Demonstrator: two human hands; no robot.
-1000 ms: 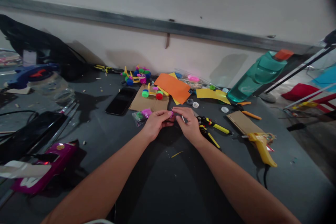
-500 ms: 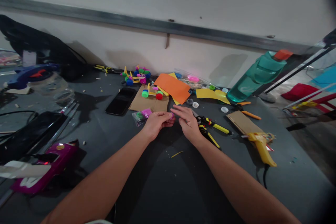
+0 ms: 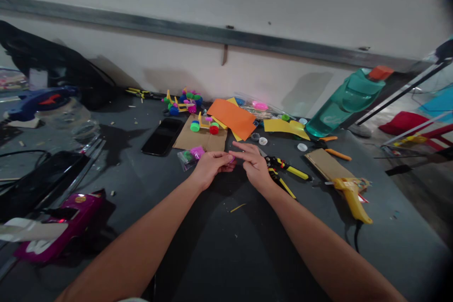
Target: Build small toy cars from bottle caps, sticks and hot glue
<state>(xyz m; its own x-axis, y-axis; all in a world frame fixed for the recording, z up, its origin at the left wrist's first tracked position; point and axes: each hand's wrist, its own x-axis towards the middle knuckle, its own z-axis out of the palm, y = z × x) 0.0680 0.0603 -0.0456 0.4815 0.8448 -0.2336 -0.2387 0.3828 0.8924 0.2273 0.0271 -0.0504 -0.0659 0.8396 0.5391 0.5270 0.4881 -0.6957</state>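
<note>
My left hand point(image 3: 211, 168) pinches a small pinkish-purple lump of clay point(image 3: 231, 157), mostly covered by the thumb and fingers. Just to its right is my right hand point(image 3: 254, 164), fingers stretched out and apart, with the index fingertip at the lump. Beside my left wrist lies a clear bag point(image 3: 186, 159) with green and purple clay point(image 3: 197, 152) in or on it. Beyond the hands, a little model car point(image 3: 204, 125) with green and red wheels stands on a cardboard piece point(image 3: 180, 138). Black-and-yellow pliers point(image 3: 283, 170) lie right of my right hand.
A black phone point(image 3: 163, 137) is left of the cardboard. Orange paper point(image 3: 233, 118) and more small models point(image 3: 182, 102) lie toward the wall. A teal bottle point(image 3: 341, 104) and a yellow glue gun point(image 3: 352, 198) are at right. A magenta power strip point(image 3: 76, 217) is at left.
My right index finger has shifted slightly left and now meets the lump in my left hand. My left hand has hardly moved.
</note>
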